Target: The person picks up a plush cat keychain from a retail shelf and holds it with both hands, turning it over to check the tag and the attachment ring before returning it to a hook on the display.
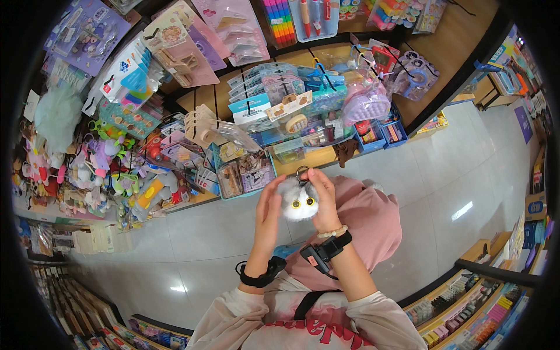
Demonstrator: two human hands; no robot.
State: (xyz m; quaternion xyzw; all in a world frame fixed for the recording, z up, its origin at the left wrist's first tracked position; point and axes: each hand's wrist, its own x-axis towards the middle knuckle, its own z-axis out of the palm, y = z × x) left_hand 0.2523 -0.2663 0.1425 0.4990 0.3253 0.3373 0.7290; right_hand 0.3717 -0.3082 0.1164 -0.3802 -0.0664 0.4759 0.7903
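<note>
A fluffy grey-and-white plush keychain with two round yellow-rimmed eyes hangs upright in front of me, its face towards the camera. My right hand grips it from the right, with the fingertips at the dark metal ring on top. On the other side, my left hand is raised with its fingers extended along the fur; whether it presses on the plush cannot be told. Black straps with small devices circle both wrists, and a beaded bracelet sits on the right one.
Ahead stands a display shelf with hanging pencil pouches and a teal basket of packaged goods near its lower edge. Plush toys hang at the left. Grey floor tiles lie below; stationery racks stand at the lower right.
</note>
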